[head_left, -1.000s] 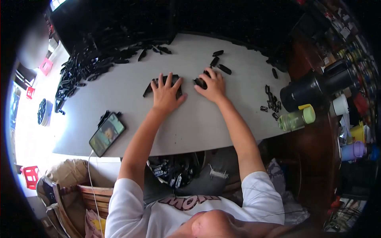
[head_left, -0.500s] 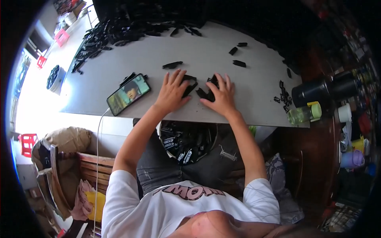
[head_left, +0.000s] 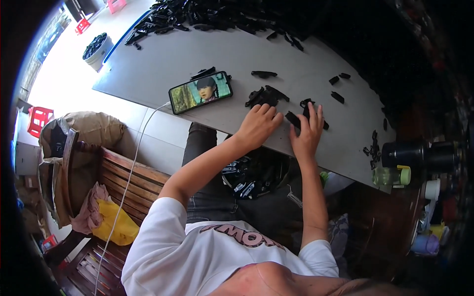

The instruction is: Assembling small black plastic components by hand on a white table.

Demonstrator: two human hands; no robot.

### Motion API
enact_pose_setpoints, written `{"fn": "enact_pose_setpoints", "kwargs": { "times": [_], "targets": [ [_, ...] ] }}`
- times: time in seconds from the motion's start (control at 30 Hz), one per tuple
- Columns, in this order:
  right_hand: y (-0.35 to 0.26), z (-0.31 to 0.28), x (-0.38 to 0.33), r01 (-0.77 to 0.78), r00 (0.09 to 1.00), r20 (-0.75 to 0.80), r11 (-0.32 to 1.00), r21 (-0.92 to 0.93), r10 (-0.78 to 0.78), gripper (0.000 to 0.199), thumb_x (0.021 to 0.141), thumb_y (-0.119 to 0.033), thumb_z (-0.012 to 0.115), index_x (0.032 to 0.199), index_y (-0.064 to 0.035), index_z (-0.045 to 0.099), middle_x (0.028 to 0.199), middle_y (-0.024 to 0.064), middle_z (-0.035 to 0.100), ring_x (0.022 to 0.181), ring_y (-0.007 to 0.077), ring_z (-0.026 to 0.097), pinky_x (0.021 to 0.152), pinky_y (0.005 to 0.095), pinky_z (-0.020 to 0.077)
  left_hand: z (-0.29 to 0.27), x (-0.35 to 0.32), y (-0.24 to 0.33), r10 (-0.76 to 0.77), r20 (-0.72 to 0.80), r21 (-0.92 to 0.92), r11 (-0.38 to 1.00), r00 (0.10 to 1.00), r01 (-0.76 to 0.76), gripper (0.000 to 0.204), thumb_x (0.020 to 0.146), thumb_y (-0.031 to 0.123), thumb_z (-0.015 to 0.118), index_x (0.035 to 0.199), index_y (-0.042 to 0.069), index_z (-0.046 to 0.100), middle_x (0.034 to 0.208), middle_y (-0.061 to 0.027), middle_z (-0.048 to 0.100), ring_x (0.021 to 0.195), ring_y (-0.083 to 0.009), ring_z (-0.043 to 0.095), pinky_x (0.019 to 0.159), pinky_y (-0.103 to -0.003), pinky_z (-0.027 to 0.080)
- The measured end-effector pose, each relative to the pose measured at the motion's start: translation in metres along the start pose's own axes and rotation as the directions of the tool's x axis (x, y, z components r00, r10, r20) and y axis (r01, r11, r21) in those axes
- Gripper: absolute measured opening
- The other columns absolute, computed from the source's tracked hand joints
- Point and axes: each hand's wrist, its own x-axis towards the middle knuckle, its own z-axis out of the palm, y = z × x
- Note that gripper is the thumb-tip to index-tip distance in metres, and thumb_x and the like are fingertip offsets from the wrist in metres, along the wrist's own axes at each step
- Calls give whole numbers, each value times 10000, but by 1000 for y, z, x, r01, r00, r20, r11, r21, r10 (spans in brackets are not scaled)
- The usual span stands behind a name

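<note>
My left hand (head_left: 257,127) rests at the front part of the table with its fingers curled under. Whatever it may hold is hidden beneath the knuckles. Just beyond it lies a small cluster of black plastic pieces (head_left: 267,95). To its right, my right hand (head_left: 307,133) reaches over more black plastic pieces (head_left: 293,119), fingers apart and touching or close to them. A single long black piece (head_left: 264,74) lies farther back.
A phone (head_left: 187,96) with a lit screen leans on black pieces, trailing a white cable (head_left: 143,129). A large heap of black pieces (head_left: 207,17) covers the far edge. At right stand a green bottle (head_left: 387,176) and a dark flask (head_left: 402,154). An open container of pieces (head_left: 252,180) sits below the table edge.
The view has swung, shifting the table contents rightward. My left hand has gone from spread fingers to curled ones, drawn back from the cluster. My right hand stays over its pieces.
</note>
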Motion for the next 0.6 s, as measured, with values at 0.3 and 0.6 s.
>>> {"fn": "enact_pose_setpoints", "kwargs": {
  "times": [0.3, 0.6],
  "targets": [
    [-29, -23, -24, -310, 778, -23, 416, 855, 627, 193, 911, -129, 501, 1066, -19, 532, 819, 25, 495, 663, 80, 462, 623, 230, 417, -12, -37, 12, -475, 189, -950, 135, 859, 283, 266, 864, 79, 551, 1114, 60, 463, 944, -31, 502, 714, -95, 483, 601, -233, 405],
    [-48, -37, -56, -449, 754, 442, -108, 887, 487, 258, 902, -215, 544, 1011, 15, 508, 699, 37, 497, 574, 106, 460, 510, 239, 394, -14, -52, 33, -260, 570, -708, -637, 779, 306, 232, 940, 174, 466, 1143, 64, 452, 910, -4, 475, 679, -69, 421, 595, -206, 384]
  ]
}}
